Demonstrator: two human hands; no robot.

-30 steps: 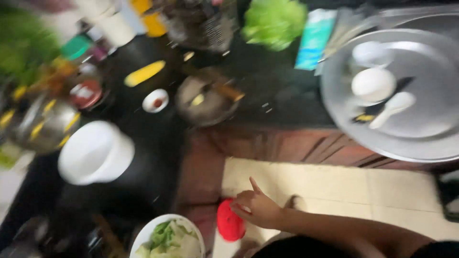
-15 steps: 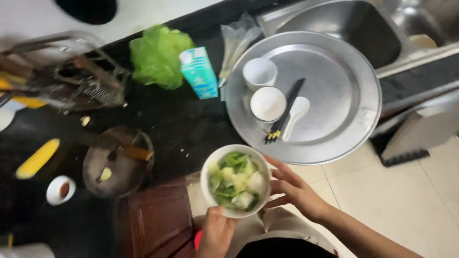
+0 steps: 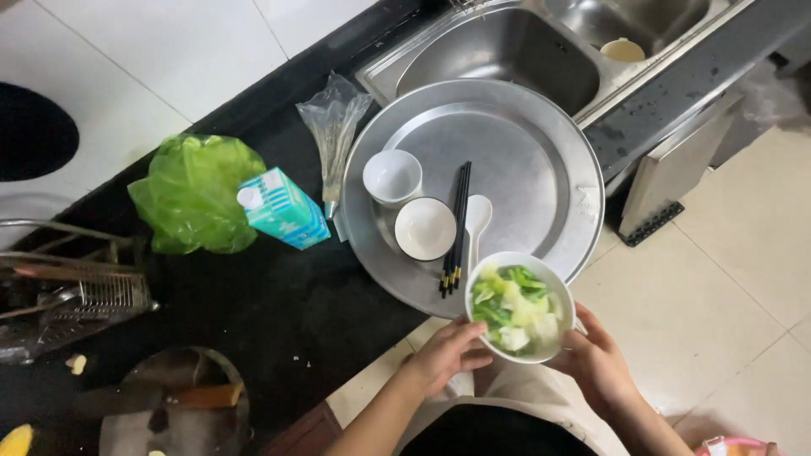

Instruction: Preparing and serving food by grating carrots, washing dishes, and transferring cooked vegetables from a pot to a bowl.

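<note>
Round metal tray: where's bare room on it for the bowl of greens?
The tray is bare across its right half, from the chopsticks and spoon to the sink-side rim. Its left is crowded by two empty bowls. Both hands hold the bowl of greens over the near rim.

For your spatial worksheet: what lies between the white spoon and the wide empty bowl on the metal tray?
In the head view, black chopsticks lie between spoon and bowl.

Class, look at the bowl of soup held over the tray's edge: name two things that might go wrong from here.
1. The bowl looks full; held by both hands, a tilt might spill soup on the floor.
2. The chopsticks and spoon lie just beside the bowl on the tray; it might knock them.
</note>
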